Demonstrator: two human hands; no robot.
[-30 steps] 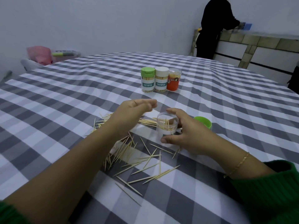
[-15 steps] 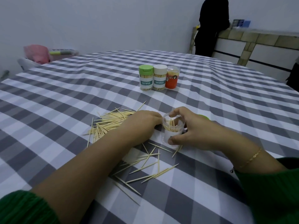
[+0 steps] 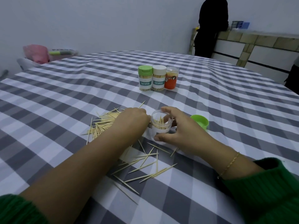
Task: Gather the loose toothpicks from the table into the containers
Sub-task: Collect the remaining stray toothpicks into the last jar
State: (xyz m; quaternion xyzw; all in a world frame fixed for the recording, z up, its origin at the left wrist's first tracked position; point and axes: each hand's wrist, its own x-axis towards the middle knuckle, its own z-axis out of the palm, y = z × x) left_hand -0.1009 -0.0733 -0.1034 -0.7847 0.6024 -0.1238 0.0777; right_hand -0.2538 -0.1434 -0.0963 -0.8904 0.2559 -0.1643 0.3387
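Dozens of loose toothpicks (image 3: 105, 122) lie heaped on the gray-and-white checked tablecloth (image 3: 48, 110), with a thinner scatter (image 3: 145, 164) fanned out toward 6 o'clock of the open clear container (image 3: 161, 125) at the middle of the head view. The right hand (image 3: 179, 131) steadies that container, thumb curled against its near wall and fingers wrapped round the far side; a small bunch of picks stands inside. The left hand (image 3: 132, 120) rests knuckles-up at the container's 9 o'clock, touching its side, fingers curled under at the edge of the heap; whether they pinch any picks cannot be told, since the fingertips are hidden beneath the hand.

A green lid (image 3: 199, 122) lies off at the container's 3 o'clock, just beyond the right hand. At 12 o'clock, well apart, three containers stand side by side: a green-capped one (image 3: 145, 80), a white-capped one (image 3: 159, 80) and an orange one (image 3: 172, 80), all showing picks inside.

Most of the work looks undone. The risk now appears to be the left forearm, which lies across the near scatter and could sweep picks toward the table edge, while a nudge from the left knuckles might tip the light, nearly empty container and spill what it holds.
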